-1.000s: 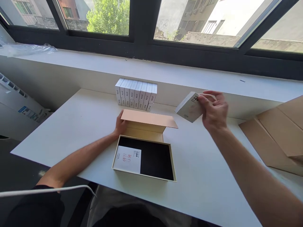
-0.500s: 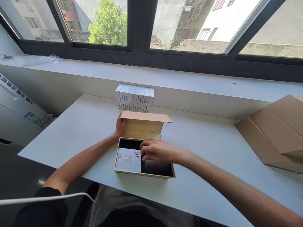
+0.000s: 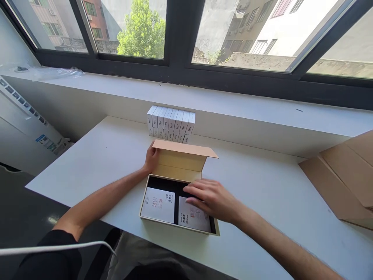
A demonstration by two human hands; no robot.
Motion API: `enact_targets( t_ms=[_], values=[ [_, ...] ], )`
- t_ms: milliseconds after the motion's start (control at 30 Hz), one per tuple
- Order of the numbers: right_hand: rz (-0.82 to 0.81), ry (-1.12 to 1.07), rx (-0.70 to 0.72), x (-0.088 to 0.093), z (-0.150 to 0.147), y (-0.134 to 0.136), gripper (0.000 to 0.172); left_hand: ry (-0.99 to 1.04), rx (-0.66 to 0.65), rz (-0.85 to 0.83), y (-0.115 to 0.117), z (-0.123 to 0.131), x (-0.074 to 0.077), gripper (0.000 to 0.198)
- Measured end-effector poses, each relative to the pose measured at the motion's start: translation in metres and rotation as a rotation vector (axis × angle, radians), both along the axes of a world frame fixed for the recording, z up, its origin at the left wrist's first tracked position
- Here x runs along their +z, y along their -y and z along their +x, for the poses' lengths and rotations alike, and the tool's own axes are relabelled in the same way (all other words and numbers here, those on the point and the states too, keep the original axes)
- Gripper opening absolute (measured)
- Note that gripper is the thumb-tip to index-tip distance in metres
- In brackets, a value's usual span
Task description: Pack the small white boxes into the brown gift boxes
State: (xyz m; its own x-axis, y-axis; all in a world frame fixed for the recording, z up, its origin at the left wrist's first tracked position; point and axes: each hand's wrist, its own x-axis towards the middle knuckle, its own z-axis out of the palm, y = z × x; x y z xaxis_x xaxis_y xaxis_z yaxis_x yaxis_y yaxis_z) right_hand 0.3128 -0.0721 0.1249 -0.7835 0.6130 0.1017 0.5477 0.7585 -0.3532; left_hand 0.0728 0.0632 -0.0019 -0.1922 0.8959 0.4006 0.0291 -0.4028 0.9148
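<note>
Open tan gift box at the near edge of the white bench, black-lined, two flat white cartons inside: one on the left, one on the right, side by side. Right hand lies flat, fingers spread, on the right carton. Left hand grips the left end of the raised cardboard lid. Behind the lid, a row of white cartons stands upright, about seven. Folded brown cardboard lies far right.

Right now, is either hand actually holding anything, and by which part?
The left hand grips the open box's raised lid at its left end. The right hand lies flat on the second white packet, pressing, not gripping.
</note>
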Motion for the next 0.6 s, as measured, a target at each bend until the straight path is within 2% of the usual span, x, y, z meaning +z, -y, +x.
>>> enact_targets(
  t_ms=[67, 133, 167, 233, 267, 333, 400, 467, 600],
  values=[
    [0.104, -0.285, -0.155, 0.022, 0.002, -0.024, 0.042, 0.006, -0.018, 0.0, 0.0, 0.0, 0.0, 0.029],
    [0.167, -0.526, -0.388, 0.042, 0.002, -0.06, 0.046, 0.01, -0.032, 0.004, 0.0, 0.0, 0.0, 0.027],
    [0.164, -0.582, -0.498, 0.049, 0.001, -0.082, 0.046, 0.014, -0.037, 0.005, 0.0, 0.001, 0.0, 0.026],
    [0.089, -0.531, -0.632, 0.055, -0.004, -0.129, 0.04, 0.022, -0.041, -0.001, 0.001, 0.001, 0.0, 0.024],
    [0.044, -0.459, -0.671, 0.054, -0.006, -0.151, 0.042, 0.023, -0.042, -0.005, 0.001, 0.002, 0.0, 0.024],
    [0.006, -0.355, -0.719, 0.047, -0.011, -0.19, 0.063, 0.021, -0.042, -0.014, 0.002, 0.003, 0.001, 0.022],
    [0.016, -0.316, -0.733, 0.036, -0.013, -0.216, 0.078, 0.016, -0.04, -0.015, 0.002, 0.004, 0.001, 0.02],
    [0.018, -0.297, -0.717, 0.024, -0.013, -0.229, 0.076, 0.01, -0.04, -0.007, 0.001, 0.004, 0.001, 0.017],
    [0.0, -0.334, -0.676, 0.006, -0.005, -0.233, 0.06, -0.002, -0.046, 0.011, -0.002, 0.003, 0.002, 0.011]
  ],
)
